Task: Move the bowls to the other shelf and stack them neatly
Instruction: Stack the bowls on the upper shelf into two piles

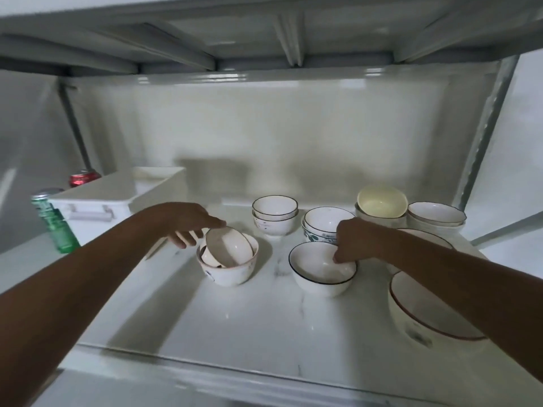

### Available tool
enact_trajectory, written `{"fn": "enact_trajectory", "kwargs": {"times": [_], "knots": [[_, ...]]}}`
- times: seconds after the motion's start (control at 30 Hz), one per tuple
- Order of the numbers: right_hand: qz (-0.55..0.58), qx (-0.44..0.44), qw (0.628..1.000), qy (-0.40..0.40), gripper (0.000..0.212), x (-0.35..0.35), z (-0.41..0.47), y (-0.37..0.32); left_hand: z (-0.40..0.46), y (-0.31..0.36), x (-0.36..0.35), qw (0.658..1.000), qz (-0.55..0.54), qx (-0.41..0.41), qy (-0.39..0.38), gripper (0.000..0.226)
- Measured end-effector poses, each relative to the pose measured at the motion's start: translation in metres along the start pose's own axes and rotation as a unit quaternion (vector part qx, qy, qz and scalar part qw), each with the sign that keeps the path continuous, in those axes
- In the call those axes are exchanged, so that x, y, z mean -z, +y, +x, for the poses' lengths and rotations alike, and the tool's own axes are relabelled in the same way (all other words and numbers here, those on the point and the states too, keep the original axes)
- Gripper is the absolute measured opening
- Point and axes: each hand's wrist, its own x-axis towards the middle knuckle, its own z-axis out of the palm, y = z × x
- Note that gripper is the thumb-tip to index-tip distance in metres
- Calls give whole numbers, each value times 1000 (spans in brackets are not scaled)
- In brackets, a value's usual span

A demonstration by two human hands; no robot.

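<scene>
Far left: a green drink can [54, 221] stands upright at the shelf's left edge; a red can [83, 177] sits behind it, partly hidden by a white plastic lidded box with a grey handle [117, 198].
Shelf: you are reaching onto a glossy white marble-patterned shelf [235, 315]; every bowl in view stands on it.
Left hand: your left hand [191, 223] has its fingers loosely spread and bent down; the fingertips touch the raised rim of a small cream bowl [227, 246] that lies tilted inside a white bowl with a faint blue mark [232, 271]; whether you grip that rim or only rest on it, I cannot tell.
Centre back: two white bowls with thin dark rims [274, 214] are stacked, apart from both hands.
Right hand: your right hand [357, 240] pinches the far right rim of a white bowl with a dark blue rim [318, 267], which sits flat on the shelf; just behind it stands a stack of white bowls with a blue leaf pattern [321, 227].
Right back: a pale yellow bowl [382, 204] rests tilted on a white stack; beside it are shallow white dishes with scalloped dark edges [436, 215].
Near right: a large white bowl with a red rim [423, 315] lies under your right forearm, another behind it.
</scene>
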Motion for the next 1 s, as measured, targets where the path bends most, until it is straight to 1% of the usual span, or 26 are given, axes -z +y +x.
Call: {"fn": "enact_trajectory", "kwargs": {"times": [0.07, 0.13, 0.2, 0.37, 0.5, 0.63, 0.7, 0.77, 0.87, 1.0], "knots": [[6, -18, 1000, -21, 34, 2, 1, -8, 1, -2, -8, 1000, 6, -3, -20, 34], [31, -34, 997, -61, 32, 5, 0, -19, -1, -4, -13, 1000, -2, -7, -17, 23], [53, -38, 994, -83, 31, 8, -2, -27, 1, -5, -16, 1000, -26, -6, -14, 14], [79, -38, 991, -97, 33, 6, -2, -36, 6, -9, -25, 998, -58, -20, 17, 11], [84, -39, 989, -111, 33, 4, -2, -36, 10, -16, -31, 994, -105, -30, 12, 4], [87, -46, 988, -117, 31, 4, -4, -36, 11, -20, -36, 995, -97, -15, -24, 7], [97, -47, 987, -116, 31, 4, -4, -37, 11, -22, -41, 994, -99, -15, -43, 18], [113, -45, 986, -111, 30, 3, -5, -39, 11, -22, -45, 990, -133, -20, -46, 25], [154, -35, 982, -105, 29, 2, -8, -39, 12, -20, -46, 983, -175, -35, -46, 28], [224, -33, 967, -119, 38, 7, -17, -33, 9, -19, -39, 973, -219, -45, -54, 27]]}}
